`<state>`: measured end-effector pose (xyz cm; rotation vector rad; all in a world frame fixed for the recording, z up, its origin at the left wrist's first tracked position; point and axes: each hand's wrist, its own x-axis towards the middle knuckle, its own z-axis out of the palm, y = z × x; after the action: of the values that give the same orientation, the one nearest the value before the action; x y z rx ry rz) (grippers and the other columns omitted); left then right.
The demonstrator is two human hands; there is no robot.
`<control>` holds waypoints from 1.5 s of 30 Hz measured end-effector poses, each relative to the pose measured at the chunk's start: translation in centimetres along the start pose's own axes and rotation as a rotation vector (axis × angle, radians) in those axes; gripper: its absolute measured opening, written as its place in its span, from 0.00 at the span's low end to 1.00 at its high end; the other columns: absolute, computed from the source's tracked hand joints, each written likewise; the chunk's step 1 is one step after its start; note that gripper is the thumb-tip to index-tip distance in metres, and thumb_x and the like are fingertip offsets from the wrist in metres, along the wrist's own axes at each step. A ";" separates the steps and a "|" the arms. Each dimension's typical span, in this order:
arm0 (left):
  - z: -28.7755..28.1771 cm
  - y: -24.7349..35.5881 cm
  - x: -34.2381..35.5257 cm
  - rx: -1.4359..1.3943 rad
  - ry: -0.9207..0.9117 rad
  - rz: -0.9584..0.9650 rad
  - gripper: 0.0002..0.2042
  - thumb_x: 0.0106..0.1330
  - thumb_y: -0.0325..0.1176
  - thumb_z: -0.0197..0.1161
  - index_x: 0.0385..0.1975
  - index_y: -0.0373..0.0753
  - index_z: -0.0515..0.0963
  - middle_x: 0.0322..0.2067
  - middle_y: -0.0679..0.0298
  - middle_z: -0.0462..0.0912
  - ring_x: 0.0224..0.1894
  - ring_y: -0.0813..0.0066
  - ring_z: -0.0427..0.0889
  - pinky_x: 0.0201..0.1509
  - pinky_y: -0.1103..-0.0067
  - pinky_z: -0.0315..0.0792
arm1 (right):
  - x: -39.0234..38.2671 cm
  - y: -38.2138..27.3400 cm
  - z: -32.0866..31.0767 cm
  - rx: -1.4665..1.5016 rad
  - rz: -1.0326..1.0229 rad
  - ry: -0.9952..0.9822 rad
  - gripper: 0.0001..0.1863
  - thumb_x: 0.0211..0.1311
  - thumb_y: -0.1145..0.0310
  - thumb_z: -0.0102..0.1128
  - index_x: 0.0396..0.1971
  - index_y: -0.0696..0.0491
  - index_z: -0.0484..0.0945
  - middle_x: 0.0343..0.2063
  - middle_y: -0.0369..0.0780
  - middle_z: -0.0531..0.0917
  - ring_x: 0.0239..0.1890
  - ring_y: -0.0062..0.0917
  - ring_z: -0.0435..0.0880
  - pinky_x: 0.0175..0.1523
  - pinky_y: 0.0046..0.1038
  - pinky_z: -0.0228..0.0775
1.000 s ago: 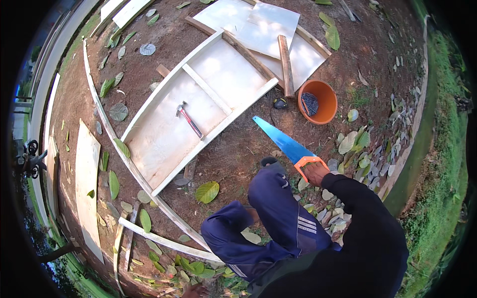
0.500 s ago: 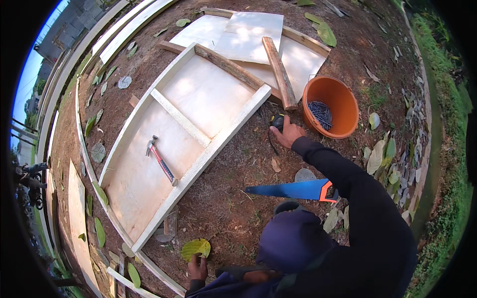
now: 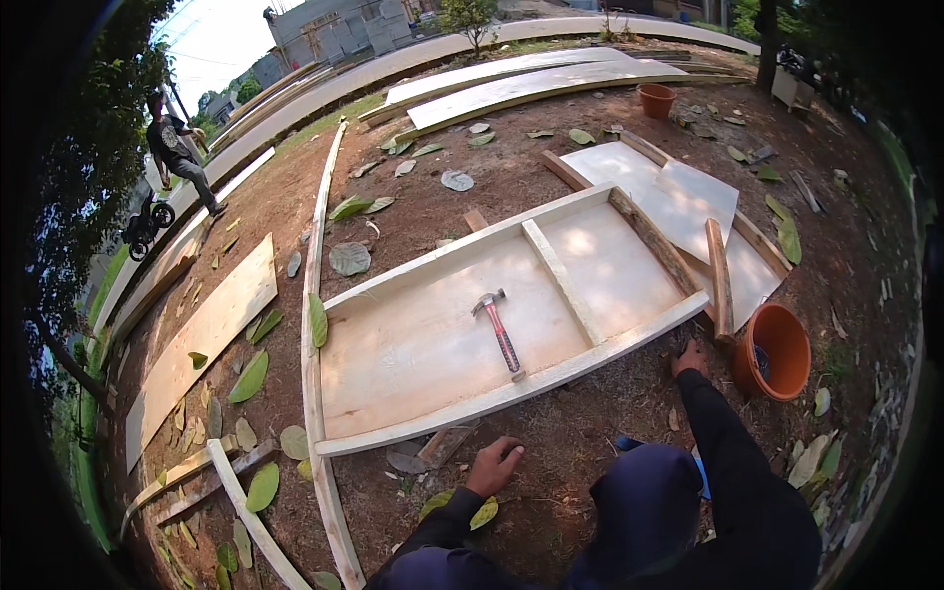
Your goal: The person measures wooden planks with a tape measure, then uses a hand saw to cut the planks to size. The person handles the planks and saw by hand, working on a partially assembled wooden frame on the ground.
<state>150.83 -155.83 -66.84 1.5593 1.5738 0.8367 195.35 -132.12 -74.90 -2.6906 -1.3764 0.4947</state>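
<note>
My right hand (image 3: 690, 360) is closed at the near right corner of a wood-framed panel (image 3: 423, 433), on a dark tape measure (image 3: 680, 347) that is mostly hidden by the fingers. My left hand (image 3: 494, 466) hangs near the panel's front edge, just above a yellow-green leaf (image 3: 484, 513), its thumb and finger a little apart with nothing between them. A hammer (image 3: 501, 334) with a red and black handle lies inside the panel. Only bits of a handsaw's blue blade (image 3: 702, 476) show beside my knee.
An orange bucket (image 3: 798, 349) stands right of my right hand, beside a short wood post (image 3: 721, 280). White sheets (image 3: 629, 177) lie behind it. A long batten (image 3: 315, 295) and a plywood sheet (image 3: 211, 344) are at left. A person (image 3: 177, 152) walks at the far left.
My view has swung up and left, bringing in the road and the walking person. My left hand has moved off the yellow-green leaf. My right hand remains at the tape measure near the post.
</note>
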 end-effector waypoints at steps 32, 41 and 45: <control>-16.3 -11.2 -8.8 -0.905 0.254 -0.605 0.11 0.65 0.24 0.72 0.37 0.36 0.72 0.34 0.63 0.80 0.35 0.73 0.83 0.37 0.75 0.81 | -39.7 -15.3 9.0 0.200 -1.048 -1.398 0.36 0.70 0.51 0.57 0.73 0.50 0.61 0.56 0.53 0.80 0.57 0.42 0.83 0.62 0.39 0.72; -35.8 -13.2 4.4 -0.802 0.851 -0.087 0.08 0.67 0.26 0.71 0.35 0.38 0.75 0.29 0.68 0.79 0.30 0.79 0.81 0.35 0.81 0.78 | -34.9 -9.0 4.5 0.008 -0.816 -1.618 0.34 0.71 0.55 0.55 0.73 0.53 0.61 0.55 0.45 0.78 0.58 0.34 0.77 0.61 0.38 0.69; -38.4 -16.2 9.8 -0.804 0.928 -0.035 0.14 0.68 0.34 0.73 0.42 0.37 0.73 0.33 0.63 0.81 0.33 0.75 0.82 0.38 0.79 0.79 | -35.2 -6.3 3.5 0.094 -0.700 -1.612 0.29 0.71 0.56 0.55 0.68 0.52 0.66 0.46 0.40 0.78 0.52 0.26 0.77 0.58 0.35 0.69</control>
<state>109.76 -144.51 -62.19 0.5469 1.4875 2.0393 170.20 -156.83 -68.13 -1.1118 -2.0960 2.6500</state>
